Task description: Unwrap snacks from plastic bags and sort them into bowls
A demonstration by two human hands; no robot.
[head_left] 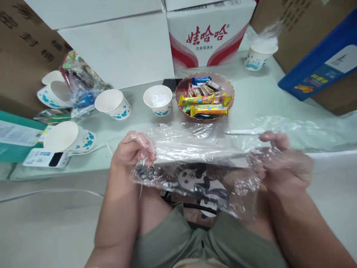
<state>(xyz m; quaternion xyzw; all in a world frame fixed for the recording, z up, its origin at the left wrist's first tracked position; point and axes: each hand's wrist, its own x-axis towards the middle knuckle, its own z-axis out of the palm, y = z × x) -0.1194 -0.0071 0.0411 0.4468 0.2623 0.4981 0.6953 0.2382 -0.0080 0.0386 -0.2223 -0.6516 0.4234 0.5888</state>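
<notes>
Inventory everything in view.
Table: one, pale green, centre
Plastic film: one, clear, foreground
Bowl: one, pinkish, on table
Wrapped snacks: several, mixed, in bowl
Paper cups: at least five, white and blue, on table
Slim stick: one, white, table's front
Flat item: one, dark, by bowl
Printed carton: one, white and red, behind bowl
Plain box faces: several, white, back
Cardboard boxes: at least two, brown, both sides
Flat package: one, blue, right
Packet: one, green, left
Wrapped pile: one, multicoloured, left
Device: one, white, left
Cables: some, white, left
Panda-print item: one, brownish, below film
Shorts: one pair, green, bottom
Forearms: two, bare, bottom
Left hand: one, on film
Right hand: one, on film
</notes>
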